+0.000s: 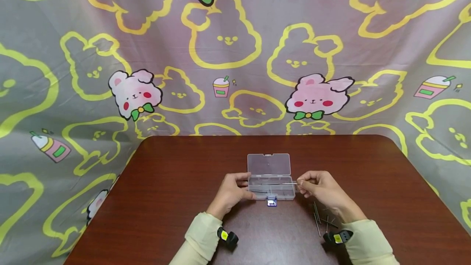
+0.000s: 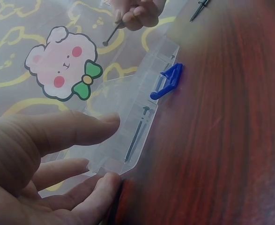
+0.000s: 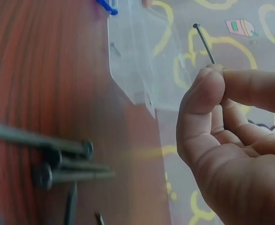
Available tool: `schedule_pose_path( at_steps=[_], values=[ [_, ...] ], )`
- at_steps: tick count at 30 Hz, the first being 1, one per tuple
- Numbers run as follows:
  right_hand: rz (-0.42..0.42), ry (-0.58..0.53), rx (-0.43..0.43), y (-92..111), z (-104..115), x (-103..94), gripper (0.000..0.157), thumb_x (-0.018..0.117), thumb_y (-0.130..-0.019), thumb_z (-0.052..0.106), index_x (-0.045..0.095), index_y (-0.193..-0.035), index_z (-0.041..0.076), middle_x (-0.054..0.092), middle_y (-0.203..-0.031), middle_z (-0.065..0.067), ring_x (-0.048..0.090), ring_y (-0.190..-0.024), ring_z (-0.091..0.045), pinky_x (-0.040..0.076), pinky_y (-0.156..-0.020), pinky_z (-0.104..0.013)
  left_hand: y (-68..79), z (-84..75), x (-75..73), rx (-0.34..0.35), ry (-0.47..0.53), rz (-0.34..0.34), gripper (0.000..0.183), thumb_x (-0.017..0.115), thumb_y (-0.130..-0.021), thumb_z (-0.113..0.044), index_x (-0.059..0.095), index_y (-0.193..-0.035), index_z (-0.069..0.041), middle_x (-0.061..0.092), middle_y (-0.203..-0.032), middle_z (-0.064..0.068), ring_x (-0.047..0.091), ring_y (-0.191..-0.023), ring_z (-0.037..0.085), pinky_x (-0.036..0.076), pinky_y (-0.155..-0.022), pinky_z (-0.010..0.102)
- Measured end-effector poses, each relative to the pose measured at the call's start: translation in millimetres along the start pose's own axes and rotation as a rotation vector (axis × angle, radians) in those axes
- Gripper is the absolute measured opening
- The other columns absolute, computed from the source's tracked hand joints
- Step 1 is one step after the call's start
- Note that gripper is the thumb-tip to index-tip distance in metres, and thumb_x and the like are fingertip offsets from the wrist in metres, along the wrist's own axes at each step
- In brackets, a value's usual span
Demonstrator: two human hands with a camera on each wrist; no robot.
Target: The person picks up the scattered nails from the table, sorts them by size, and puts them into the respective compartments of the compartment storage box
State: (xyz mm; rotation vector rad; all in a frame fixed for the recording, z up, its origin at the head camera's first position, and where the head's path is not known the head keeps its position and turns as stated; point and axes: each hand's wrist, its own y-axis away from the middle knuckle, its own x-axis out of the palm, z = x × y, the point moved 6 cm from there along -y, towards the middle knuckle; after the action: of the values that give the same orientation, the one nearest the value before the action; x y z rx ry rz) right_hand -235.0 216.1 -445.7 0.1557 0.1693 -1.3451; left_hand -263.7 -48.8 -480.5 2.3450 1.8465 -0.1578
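Note:
A clear plastic box (image 1: 271, 193) with compartments lies on the table, its lid (image 1: 269, 164) raised at the back and a blue latch (image 2: 168, 81) at the front. My left hand (image 1: 231, 191) holds the box's left end, thumb toward the front and fingers farther back. Inside the front compartment, a nail (image 2: 136, 136) lies lengthwise. At the right end, my right hand (image 1: 324, 189) pinches another nail (image 3: 204, 44) between thumb and forefinger. Its head points left, above the box. Several loose nails (image 1: 317, 220) lie on the table below my right hand.
The dark brown wooden table (image 1: 176, 179) has rounded far corners. Behind it and at its sides hangs a grey curtain (image 1: 239, 81) with cartoon bears and drinks. A black wrist camera (image 1: 228, 237) is strapped to my left sleeve, another (image 1: 337, 237) to the right.

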Motion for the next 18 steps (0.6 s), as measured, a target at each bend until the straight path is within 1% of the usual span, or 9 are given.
schedule_pose_path(
  at_steps=[6, 10, 13, 18],
  values=[
    [0.011, -0.015, -0.026, -7.0, 5.1, 13.6, 0.015, 0.062, -0.094, -0.005, 0.061, -0.099, -0.019, 0.064, -0.08, -0.017, 0.062, -0.07, -0.02, 0.057, -0.062, -0.032, 1.4, -1.3, -0.3, -0.015, 0.005, 0.003, 0.076, 0.086, -0.059, 0.016, 0.064, -0.131, 0.004, 0.067, -0.111, 0.019, 0.065, -0.098, 0.028, 0.057, -0.073, 0.029],
    [0.014, 0.01, -0.031, -11.7, 7.3, 21.1, 0.012, 0.063, -0.094, -0.004, 0.063, -0.096, -0.016, 0.065, -0.08, -0.017, 0.063, -0.071, -0.023, 0.057, -0.062, -0.033, 1.4, -2.1, 0.2, -0.011, 0.027, 0.007, 0.077, 0.085, -0.059, 0.018, 0.063, -0.131, 0.006, 0.067, -0.111, 0.021, 0.066, -0.099, 0.031, 0.057, -0.072, 0.029],
    [0.023, 0.025, -0.041, -14.7, 7.2, 26.1, 0.012, 0.063, -0.094, -0.004, 0.064, -0.095, -0.016, 0.065, -0.079, -0.018, 0.064, -0.07, -0.025, 0.058, -0.061, -0.034, 1.0, -2.4, 1.2, -0.007, 0.024, 0.005, 0.076, 0.084, -0.06, 0.019, 0.061, -0.132, 0.008, 0.066, -0.113, 0.024, 0.065, -0.102, 0.035, 0.057, -0.072, 0.029],
    [0.027, 0.059, -0.07, -17.9, 10.1, 33.4, 0.011, 0.063, -0.092, -0.005, 0.064, -0.093, -0.016, 0.065, -0.075, -0.016, 0.062, -0.065, -0.021, 0.056, -0.059, -0.034, 2.9, -6.1, 1.1, -0.006, 0.026, 0.003, 0.076, 0.085, -0.059, 0.018, 0.063, -0.131, 0.006, 0.066, -0.113, 0.023, 0.064, -0.102, 0.035, 0.057, -0.072, 0.029]
  ],
)
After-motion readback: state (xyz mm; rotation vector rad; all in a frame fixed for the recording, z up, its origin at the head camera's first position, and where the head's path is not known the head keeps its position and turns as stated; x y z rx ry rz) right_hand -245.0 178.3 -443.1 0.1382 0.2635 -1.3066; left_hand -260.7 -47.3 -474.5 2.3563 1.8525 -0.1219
